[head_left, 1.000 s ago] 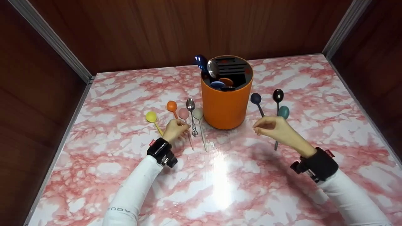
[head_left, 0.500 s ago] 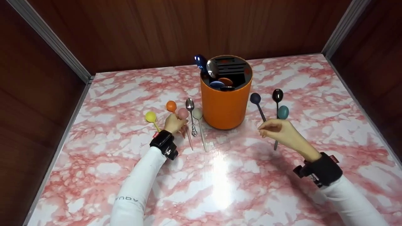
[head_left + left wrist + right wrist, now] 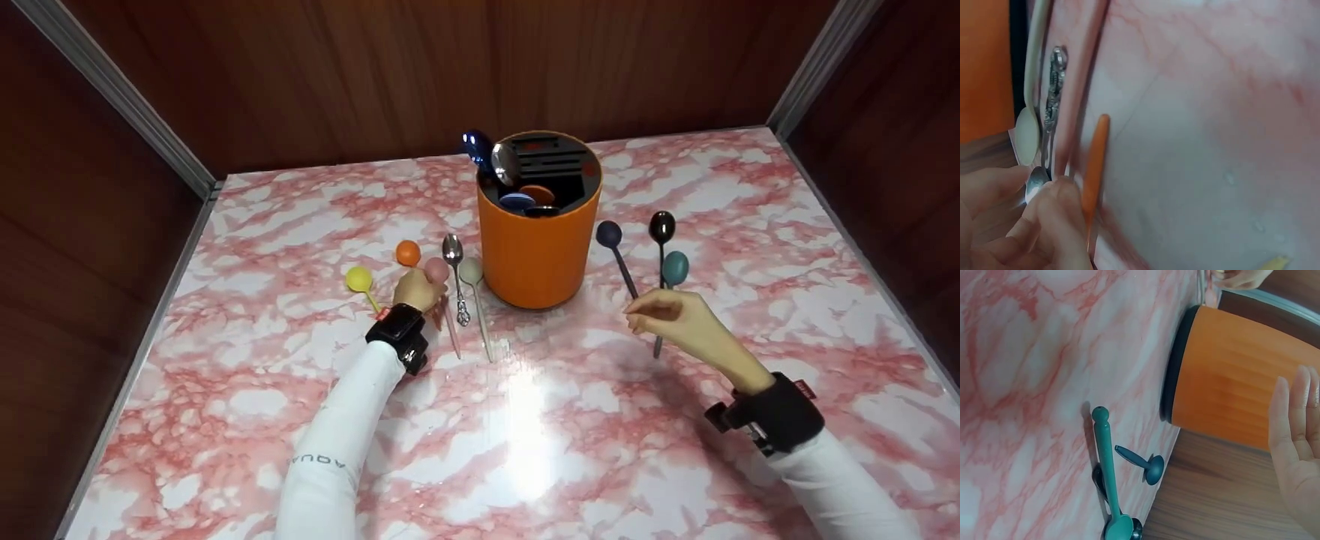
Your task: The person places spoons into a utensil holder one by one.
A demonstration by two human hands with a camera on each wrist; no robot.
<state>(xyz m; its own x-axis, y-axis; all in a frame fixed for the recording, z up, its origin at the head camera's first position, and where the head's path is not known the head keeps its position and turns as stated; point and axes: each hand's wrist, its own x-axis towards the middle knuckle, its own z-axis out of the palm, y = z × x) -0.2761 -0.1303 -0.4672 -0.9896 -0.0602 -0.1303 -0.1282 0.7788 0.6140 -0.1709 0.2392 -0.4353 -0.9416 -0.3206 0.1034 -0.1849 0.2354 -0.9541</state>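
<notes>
In the head view, my left hand (image 3: 418, 291) is low over the orange spoon (image 3: 407, 253), hiding much of its handle. Its fingertips lie right at the pink spoon (image 3: 436, 270). The left wrist view shows a gap between thumb and fingers, with the silver spoon (image 3: 1037, 183) visible through it; the orange spoon's handle (image 3: 1095, 169) runs alongside the fingers. The pink bowl is hidden there. My right hand (image 3: 671, 311) hovers over the teal spoon (image 3: 676, 266), holding nothing, its fingers extended in the right wrist view.
An orange utensil holder (image 3: 536, 255) stands in the middle, several spoons in its top. Left of it lie a yellow spoon (image 3: 358, 279) and a beige spoon (image 3: 471, 271). On its right lie a dark navy spoon (image 3: 609, 234) and a black spoon (image 3: 662, 227). Wooden panels (image 3: 420, 82) enclose the table.
My left hand has moved away from me, from beside the pink spoon's handle up toward its bowl, over the orange spoon. My right hand has drifted slightly right and toward me. The spoons lie unchanged.
</notes>
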